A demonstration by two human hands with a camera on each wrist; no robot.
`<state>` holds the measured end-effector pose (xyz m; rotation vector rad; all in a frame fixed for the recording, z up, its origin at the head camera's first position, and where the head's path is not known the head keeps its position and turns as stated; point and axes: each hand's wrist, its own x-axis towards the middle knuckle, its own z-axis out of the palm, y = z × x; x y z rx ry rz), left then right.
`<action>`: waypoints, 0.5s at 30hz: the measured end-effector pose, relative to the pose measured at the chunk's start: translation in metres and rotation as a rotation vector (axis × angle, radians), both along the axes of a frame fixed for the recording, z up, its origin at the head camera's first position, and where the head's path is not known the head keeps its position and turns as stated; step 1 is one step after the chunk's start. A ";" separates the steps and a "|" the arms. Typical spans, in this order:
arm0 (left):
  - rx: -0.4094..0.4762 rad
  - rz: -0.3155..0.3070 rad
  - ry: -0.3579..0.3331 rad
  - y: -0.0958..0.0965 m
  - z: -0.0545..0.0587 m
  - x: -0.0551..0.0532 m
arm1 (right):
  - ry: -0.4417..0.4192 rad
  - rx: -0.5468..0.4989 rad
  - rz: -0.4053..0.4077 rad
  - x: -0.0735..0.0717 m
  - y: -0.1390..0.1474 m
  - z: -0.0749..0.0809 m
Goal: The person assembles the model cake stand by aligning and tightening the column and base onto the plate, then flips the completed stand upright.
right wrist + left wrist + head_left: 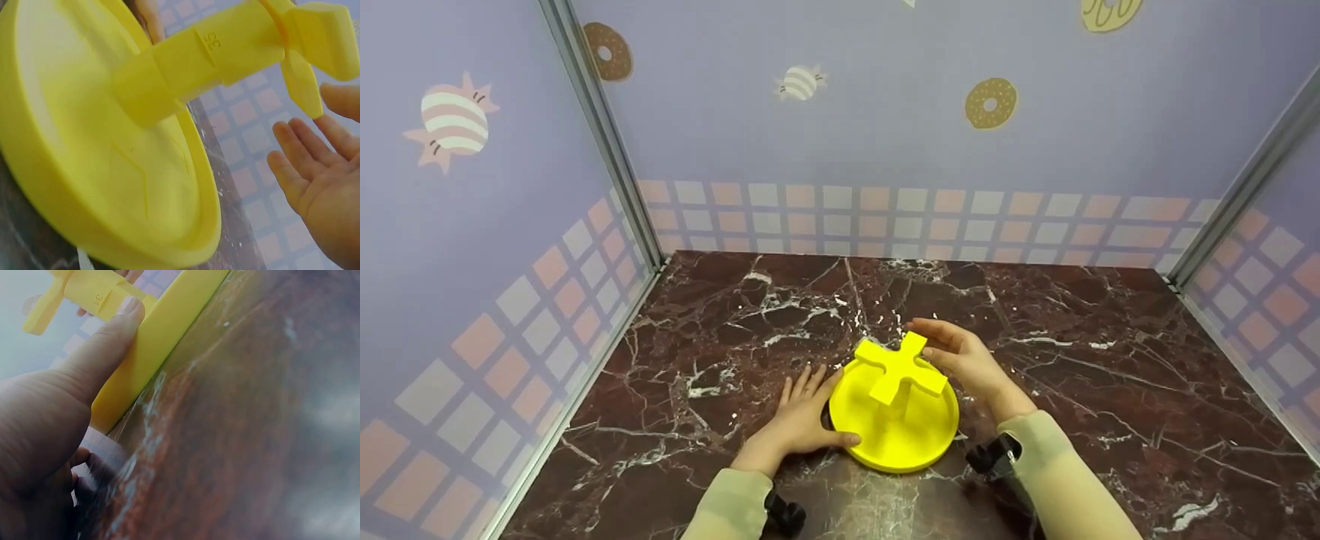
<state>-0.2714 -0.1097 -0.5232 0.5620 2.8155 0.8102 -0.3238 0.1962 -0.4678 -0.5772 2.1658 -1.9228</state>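
A yellow round dish-like base [866, 431] sits on the table with a thick post [185, 67] rising from its middle. On top of the post is a yellow four-armed cross [901, 367]. My left hand [799, 420] lies at the base's left edge, its thumb [115, 340] resting on the rim and its fingers spread fairly straight. Beside the cross's far arm is my right hand [971, 367], with thumb and fingers extended around the arm's tip. The right wrist view shows the fingers [295, 177] loosely spread; firm contact is unclear.
A dark red marbled tabletop [697, 315] lies under everything. Lilac panels with pink and white squares stand behind [877, 135], at the left [472, 262] and at the right. Each wrist carries a black mount [994, 454].
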 end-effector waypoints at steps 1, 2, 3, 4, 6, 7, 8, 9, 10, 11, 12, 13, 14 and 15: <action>0.000 0.000 0.001 0.000 0.000 0.000 | 0.000 0.006 0.012 -0.001 -0.001 0.000; -0.001 0.000 0.002 0.000 0.000 0.000 | 0.004 0.016 0.015 -0.001 -0.001 0.000; -0.001 0.000 0.003 0.000 0.000 0.000 | 0.007 0.020 0.019 -0.001 -0.002 0.000; -0.002 -0.001 0.002 0.000 0.000 0.000 | 0.005 0.019 0.019 -0.001 -0.002 0.000; -0.005 0.000 -0.001 0.000 -0.001 0.000 | 0.003 0.013 0.011 -0.001 -0.001 -0.001; -0.006 0.001 -0.003 0.000 -0.001 0.000 | 0.003 0.007 0.006 -0.001 0.000 -0.001; -0.007 0.002 -0.004 0.000 -0.001 -0.001 | 0.003 0.002 0.000 0.000 0.001 -0.002; -0.007 0.004 -0.006 0.000 0.000 -0.001 | 0.000 -0.009 -0.003 0.001 0.002 -0.002; -0.008 0.005 -0.006 0.000 0.000 0.000 | -0.003 -0.020 -0.009 0.002 0.004 -0.003; -0.006 0.005 -0.007 0.000 0.000 0.000 | -0.002 -0.022 -0.014 0.003 0.005 -0.003; -0.003 0.005 -0.007 0.000 0.000 0.000 | -0.003 -0.025 -0.021 0.004 0.007 -0.003; -0.001 0.005 -0.006 0.000 0.001 0.000 | -0.002 -0.024 -0.024 0.005 0.008 -0.003; 0.001 0.004 -0.003 0.000 0.001 0.000 | 0.000 -0.020 -0.029 0.007 0.010 -0.003; 0.003 0.003 -0.001 0.000 0.001 0.000 | 0.001 -0.015 -0.033 0.008 0.011 -0.004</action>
